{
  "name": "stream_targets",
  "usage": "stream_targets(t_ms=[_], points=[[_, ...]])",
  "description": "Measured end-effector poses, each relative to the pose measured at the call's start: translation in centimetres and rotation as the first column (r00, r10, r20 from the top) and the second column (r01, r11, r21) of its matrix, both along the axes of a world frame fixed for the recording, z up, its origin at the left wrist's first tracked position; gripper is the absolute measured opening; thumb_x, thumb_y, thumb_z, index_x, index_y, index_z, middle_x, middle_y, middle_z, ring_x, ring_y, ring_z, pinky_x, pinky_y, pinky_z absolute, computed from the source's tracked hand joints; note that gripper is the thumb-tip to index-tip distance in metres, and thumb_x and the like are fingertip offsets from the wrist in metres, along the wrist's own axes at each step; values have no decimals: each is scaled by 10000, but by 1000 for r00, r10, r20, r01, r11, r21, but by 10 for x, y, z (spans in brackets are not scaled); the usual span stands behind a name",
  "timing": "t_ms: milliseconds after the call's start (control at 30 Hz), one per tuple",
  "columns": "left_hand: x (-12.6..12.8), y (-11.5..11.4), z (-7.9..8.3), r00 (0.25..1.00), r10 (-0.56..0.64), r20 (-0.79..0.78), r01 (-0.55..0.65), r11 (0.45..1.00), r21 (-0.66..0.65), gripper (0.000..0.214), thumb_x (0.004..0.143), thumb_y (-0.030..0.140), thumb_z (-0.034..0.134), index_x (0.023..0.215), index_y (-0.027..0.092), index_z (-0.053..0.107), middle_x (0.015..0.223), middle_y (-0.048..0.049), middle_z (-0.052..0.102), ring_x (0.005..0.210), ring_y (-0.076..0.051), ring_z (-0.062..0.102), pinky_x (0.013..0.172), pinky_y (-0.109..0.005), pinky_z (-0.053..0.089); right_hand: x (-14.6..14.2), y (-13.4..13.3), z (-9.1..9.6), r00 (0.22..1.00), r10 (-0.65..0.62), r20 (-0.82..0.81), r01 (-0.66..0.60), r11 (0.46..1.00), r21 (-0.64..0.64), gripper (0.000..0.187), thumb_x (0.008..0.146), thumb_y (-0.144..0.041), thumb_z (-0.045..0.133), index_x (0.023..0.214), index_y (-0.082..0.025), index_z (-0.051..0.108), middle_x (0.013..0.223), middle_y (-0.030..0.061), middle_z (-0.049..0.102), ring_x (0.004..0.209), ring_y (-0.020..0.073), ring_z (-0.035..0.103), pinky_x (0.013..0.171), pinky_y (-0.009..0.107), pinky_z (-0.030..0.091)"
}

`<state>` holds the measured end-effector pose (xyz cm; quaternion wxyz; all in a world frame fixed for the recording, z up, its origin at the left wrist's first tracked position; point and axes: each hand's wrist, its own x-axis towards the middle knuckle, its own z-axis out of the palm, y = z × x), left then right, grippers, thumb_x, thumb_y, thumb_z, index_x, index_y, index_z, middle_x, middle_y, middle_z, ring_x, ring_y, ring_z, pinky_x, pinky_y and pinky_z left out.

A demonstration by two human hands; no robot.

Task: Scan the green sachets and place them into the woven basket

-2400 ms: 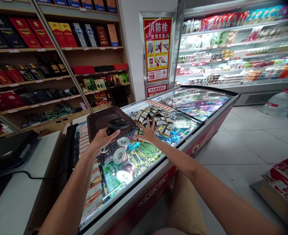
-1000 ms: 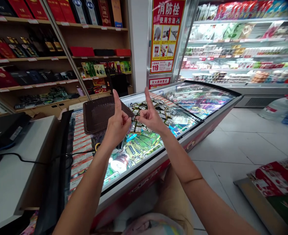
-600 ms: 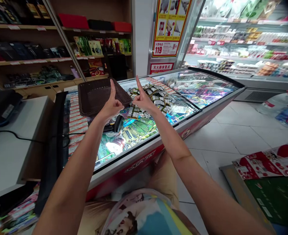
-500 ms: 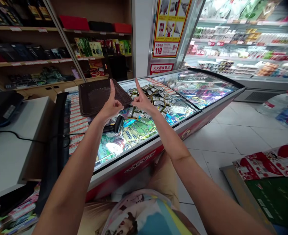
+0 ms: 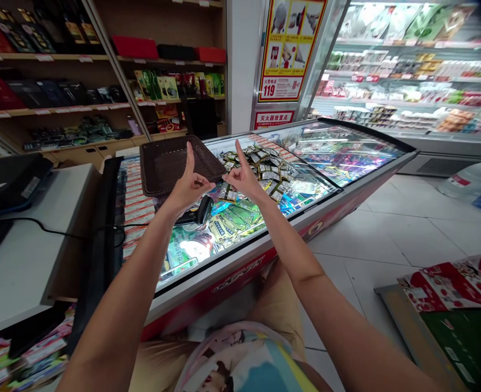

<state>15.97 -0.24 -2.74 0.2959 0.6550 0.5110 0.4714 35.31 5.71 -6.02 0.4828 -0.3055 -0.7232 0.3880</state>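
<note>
My left hand (image 5: 189, 189) is raised over the chest freezer (image 5: 240, 246), in front of a dark brown woven basket (image 5: 164, 163). Its index finger points up, and the other fingers stretch loosely to the right. My right hand (image 5: 243, 177) also points its index finger upward, with the remaining fingers curled in. Neither hand holds anything; a small gap separates them. Behind my right hand, small dark-and-silver packets (image 5: 269, 169) lie in a loose pile on the freezer's glass top. A black handheld scanner (image 5: 204, 209) rests just below my left hand, its cable running left.
On the left stands a white counter (image 5: 23, 272) with a black device (image 5: 11, 182) on it. Shelves (image 5: 60, 111) line the back wall, and a refrigerated display (image 5: 407, 71) is at the right. Boxes (image 5: 456, 283) and water bottles (image 5: 469, 179) sit on the floor at right.
The view has shifted slightly, so the scene sits a little further right and lower. My left hand's lower fingers have loosened and reach further right; both index fingers still point up.
</note>
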Motion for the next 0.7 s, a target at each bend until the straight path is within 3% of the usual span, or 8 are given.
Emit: stream_targets(t_ms=[67,133,200,267,367,467,567,700], points=[[-7,-11,-9,986,34,-162,-26,998,52,766,742,367,750,1440,262,455,811,33,611,528,-80,486,546,-221,363,3,-6,-15,989,-142,31,139,988,68,724,865,-408,654,1510,-257,362,796,-7,613,655,126,499,590,230,424],[-13,-28,-22,937,173,-302,-125,977,174,319,785,430,713,999,198,665,661,65,482,543,-91,433,546,-222,322,6,-14,-37,943,-323,78,307,937,166,589,851,-500,657,1358,-219,553,848,29,639,725,145,536,612,238,422],[-18,-47,-40,893,250,-374,-179,960,216,328,832,467,675,699,200,540,559,87,372,515,-91,368,531,-228,276,8,-25,-61,861,-474,182,426,869,251,408,878,-557,604,1013,-186,709,726,27,614,672,143,523,610,246,385],[-20,-67,-63,867,199,-456,-108,970,218,488,903,480,589,559,209,373,506,87,296,482,-86,312,512,-234,239,7,-37,-85,768,-536,350,452,842,295,500,925,-587,521,658,-187,659,540,4,519,544,122,460,579,255,316],[-18,-89,-97,765,64,-641,90,975,204,553,956,495,503,517,203,337,462,71,334,447,-88,308,498,-253,198,3,-53,-114,694,-502,517,380,864,329,602,963,-573,461,511,-187,561,474,6,487,495,115,452,561,265,245],[-11,-103,-122,714,40,-699,148,967,207,557,970,501,483,510,197,401,452,47,435,444,-100,376,502,-271,189,-1,-62,-127,664,-401,631,259,915,310,580,966,-540,479,512,-191,570,480,8,526,505,122,490,564,266,221],[-4,-109,-135,650,-3,-760,230,954,193,525,953,500,524,529,194,477,509,27,562,458,-110,450,500,-289,161,-1,-64,-129,612,-369,699,213,929,304,539,974,-511,477,558,-199,618,522,22,589,548,141,541,573,270,210],[-1,-111,-140,613,15,-790,249,945,212,495,940,496,557,550,195,509,509,32,583,459,-117,498,486,-292,157,0,-67,-125,543,-371,753,207,928,309,514,991,-504,450,632,-204,664,588,40,653,585,160,580,583,282,194]])
